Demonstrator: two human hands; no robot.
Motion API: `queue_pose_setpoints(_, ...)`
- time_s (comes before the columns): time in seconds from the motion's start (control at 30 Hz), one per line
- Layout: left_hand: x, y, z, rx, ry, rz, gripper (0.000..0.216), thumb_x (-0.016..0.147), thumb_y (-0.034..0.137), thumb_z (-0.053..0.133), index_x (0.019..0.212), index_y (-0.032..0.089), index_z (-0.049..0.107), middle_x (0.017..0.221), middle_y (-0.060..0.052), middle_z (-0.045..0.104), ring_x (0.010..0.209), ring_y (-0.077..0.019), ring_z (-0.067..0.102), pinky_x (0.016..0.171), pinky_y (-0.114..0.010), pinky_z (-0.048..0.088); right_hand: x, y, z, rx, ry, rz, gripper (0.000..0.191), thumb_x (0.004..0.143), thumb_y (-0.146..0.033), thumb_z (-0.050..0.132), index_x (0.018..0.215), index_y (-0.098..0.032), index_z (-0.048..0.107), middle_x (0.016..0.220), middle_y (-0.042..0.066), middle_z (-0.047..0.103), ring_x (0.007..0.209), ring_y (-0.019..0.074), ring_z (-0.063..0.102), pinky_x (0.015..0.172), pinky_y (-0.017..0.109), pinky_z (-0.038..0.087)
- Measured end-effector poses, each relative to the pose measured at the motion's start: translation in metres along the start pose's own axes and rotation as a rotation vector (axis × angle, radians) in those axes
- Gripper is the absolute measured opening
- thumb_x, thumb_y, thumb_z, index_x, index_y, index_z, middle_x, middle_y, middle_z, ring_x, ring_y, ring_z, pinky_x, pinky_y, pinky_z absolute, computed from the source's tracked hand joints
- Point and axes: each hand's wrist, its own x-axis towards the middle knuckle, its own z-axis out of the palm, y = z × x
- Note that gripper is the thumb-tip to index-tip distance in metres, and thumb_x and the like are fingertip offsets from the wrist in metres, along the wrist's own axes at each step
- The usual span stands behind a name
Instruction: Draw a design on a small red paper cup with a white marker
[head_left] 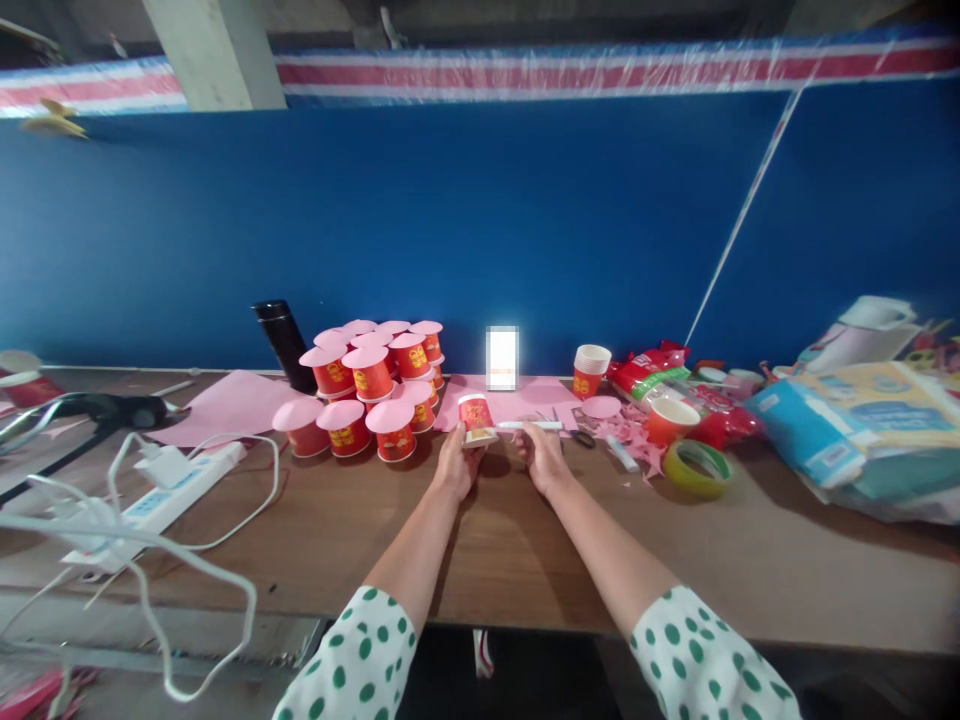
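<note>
My left hand (456,466) is closed around a red paper cup (475,412) with gold print, its pale rim turned down toward me. In my right hand (541,458) is a slim white pen-like stick (541,425), pinched level with its tip close to the cup's side; whether it touches I cannot tell. Behind both hands lies a pink paper sheet (525,398). Left of them, several red cups (346,435) stand in stacked rows, topped with round pink paper discs (391,415). Black-handled scissors (583,438) lie just right of my right hand.
Right: nested cups (590,370), pink scraps (637,440), a white tube (622,455), an orange cup (671,420), yellow-green tape (697,470), a blue-white package (855,435). Left: a black flask (286,345), pink paper (225,405), a power strip (161,505) with loose cables. A glowing blurred rectangle (502,358) stands behind.
</note>
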Motion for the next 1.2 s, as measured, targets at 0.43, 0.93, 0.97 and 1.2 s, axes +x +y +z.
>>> queue_pose_setpoints(0.43,0.0028,-0.0025,-0.0035,0.008,-0.028,0.020,0.027,0.075,0.035,0.067,0.090,0.015,0.060,0.082,-0.005,0.069,0.073,-0.0155,0.064,0.071,-0.029,0.050,-0.0006,0.0025,-0.0003,-0.054,-0.005,-0.013,0.027,0.058,-0.037,0.072,0.076,-0.019,0.062,0.059,-0.003,0.062,0.048,0.0082,0.051,0.040,0.017,0.031)
queue_pose_setpoints(0.93,0.0021,-0.0018,-0.0022,0.043,-0.027,0.014,0.030,0.073,0.037,0.068,0.091,0.015,0.060,0.084,-0.006,0.069,0.077,-0.0172,0.064,0.076,-0.032,0.048,0.0002,0.0054,-0.0013,-0.137,-0.041,-0.037,0.027,0.061,-0.040,0.072,0.074,-0.019,0.062,0.066,0.000,0.067,0.053,0.0100,0.053,0.041,0.018,0.031)
queue_pose_setpoints(0.97,0.0020,-0.0019,-0.0023,0.045,-0.026,0.015,0.029,0.073,0.037,0.068,0.091,0.015,0.060,0.084,-0.006,0.069,0.076,-0.0169,0.064,0.075,-0.031,0.047,-0.0001,0.0052,-0.0011,-0.138,-0.046,-0.037,0.027,0.061,-0.040,0.072,0.074,-0.019,0.062,0.067,0.000,0.067,0.053,0.0098,0.052,0.041,0.018,0.031)
queue_pose_setpoints(1.2,0.0014,-0.0017,-0.0024,0.050,-0.035,0.014,0.030,0.072,0.037,0.069,0.090,0.016,0.059,0.082,-0.005,0.068,0.075,-0.0161,0.064,0.074,-0.030,0.047,-0.0003,0.0053,-0.0008,-0.151,-0.078,-0.050,0.025,0.063,-0.039,0.070,0.075,-0.018,0.063,0.066,0.000,0.065,0.053,0.0092,0.050,0.041,0.018,0.030)
